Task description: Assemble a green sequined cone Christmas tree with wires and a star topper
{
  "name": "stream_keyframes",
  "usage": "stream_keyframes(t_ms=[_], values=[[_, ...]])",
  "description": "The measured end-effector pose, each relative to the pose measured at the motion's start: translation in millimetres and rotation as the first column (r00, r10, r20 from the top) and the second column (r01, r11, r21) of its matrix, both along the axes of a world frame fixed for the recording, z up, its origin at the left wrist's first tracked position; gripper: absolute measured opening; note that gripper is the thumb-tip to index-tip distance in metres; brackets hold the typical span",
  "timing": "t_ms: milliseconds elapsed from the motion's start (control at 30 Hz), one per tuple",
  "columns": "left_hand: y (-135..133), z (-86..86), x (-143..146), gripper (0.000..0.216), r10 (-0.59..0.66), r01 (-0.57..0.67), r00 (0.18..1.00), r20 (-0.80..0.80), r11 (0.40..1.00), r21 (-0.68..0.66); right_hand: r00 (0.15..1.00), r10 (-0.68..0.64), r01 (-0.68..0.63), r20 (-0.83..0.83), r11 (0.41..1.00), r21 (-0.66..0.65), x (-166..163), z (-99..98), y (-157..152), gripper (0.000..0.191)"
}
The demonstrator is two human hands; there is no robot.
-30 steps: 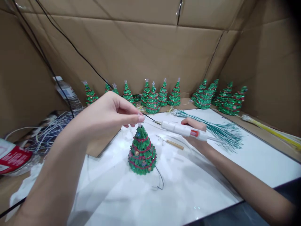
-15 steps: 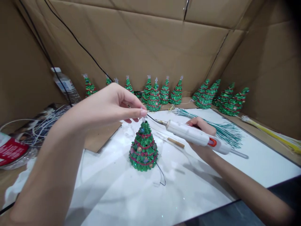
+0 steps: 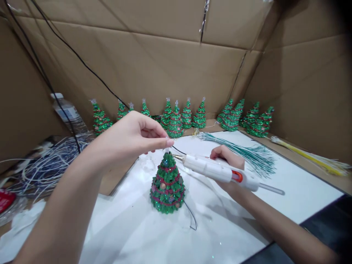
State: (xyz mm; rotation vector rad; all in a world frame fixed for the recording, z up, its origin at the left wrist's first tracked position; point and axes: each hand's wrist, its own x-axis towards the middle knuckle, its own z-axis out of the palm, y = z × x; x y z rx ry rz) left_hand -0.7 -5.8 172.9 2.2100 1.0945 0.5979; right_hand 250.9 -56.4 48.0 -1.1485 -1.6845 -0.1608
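Well to the left of the near tree (image 3: pixel 167 190), which stands upright on the white worktop (image 3: pixel 129 234), lie a tangle of white and blue wires (image 3: pixel 52 165) and, farther back, a plastic bottle (image 3: pixel 68 112). Just above the tree's left side comes the left hand (image 3: pixel 134 132), its grip closed to a fine pinch between thumb and fingers on a small clear piece (image 3: pixel 167 150) at the tree's tip; whether that piece is seated cannot be told. Behind the tree stands a row of similar trees (image 3: pixel 176 123). Just right of its tip is the metal nozzle of a white glue gun (image 3: pixel 211 168), held in the right hand (image 3: pixel 228 157), whose grip is wrapped about the body; the trigger is hidden. The step in hand looks like gluing the clear piece to the tip; the next move seems to call for a still pinch and a small, well-aimed dab clear of the fingertips. Beyond, right of and behind the tree, lie green wires (image 3: pixel 247 152) and yellow ones.
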Motion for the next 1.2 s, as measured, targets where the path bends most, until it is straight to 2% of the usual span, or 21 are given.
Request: stream_keyframes(t_ms=[300, 533, 767, 900, 1200], values=[[4, -3.9, -2, 0.023, -0.001, 0.001, 1.000, 0.007, 1.000, 0.011, 0.998, -0.050, 0.050, 0.030, 0.999, -0.003, 1, -9.8, -3, 0.004], [4, -2.5, -2, 0.023, -0.011, 0.011, 1.000, -0.020, 1.000, 0.013, 0.996, -0.086, 0.086, -0.001, 0.996, -0.006, -2, -14.7, 0, 0.008], [8, -5.2, -5, 0.028, 0.015, -0.013, 0.999, -0.035, 0.999, 0.044, 0.997, -0.074, 0.074, 0.007, 0.997, -0.023, -3, -16.7, 0, 0.003], [7, -4.9, -4, 0.035, 0.040, -0.037, 0.998, -0.052, 0.997, 0.063, 0.998, -0.061, 0.061, 0.007, 0.998, -0.025, -3, -16.3, -1, 0.009], [6, -3.5, -5, 0.035, 0.078, -0.067, 0.994, -0.076, 0.989, 0.133, 0.999, -0.026, 0.027, 0.019, 0.999, -0.035, -3, -15.2, -1, 0.012]])
